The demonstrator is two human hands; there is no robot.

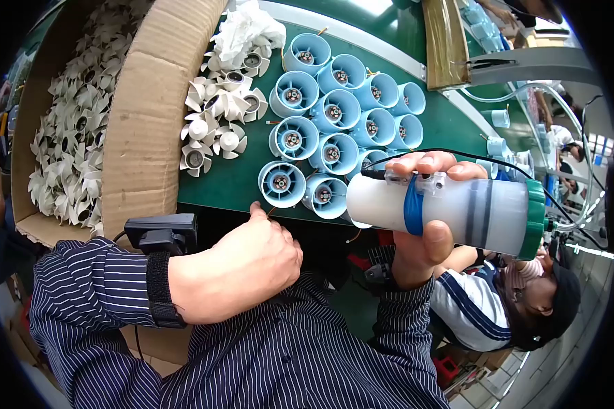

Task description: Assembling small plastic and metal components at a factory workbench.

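Note:
My right hand (419, 249) is wrapped round a translucent white dispensing cylinder (471, 211) with a green ribbed cap (535, 219) and a blue band. It lies sideways above the table's front edge, hiding some housings. My left hand (239, 262) hangs at that edge with its fingers curled; one digit points up close to the nearest light-blue fan housing (282, 202). Thin wires from this housing show beside the hand, but what the fingers hold, if anything, is hidden. Several round blue housings (333, 153) stand in rows behind, each with a motor hub at its centre.
White fan impellers (229, 140) lie loose left of the housings, below a crumpled white plastic bag (249, 34). A big cardboard box (147, 102) full of impellers stands at the left. A clear hose and black cable trail right, where a seated person (481, 310) is close.

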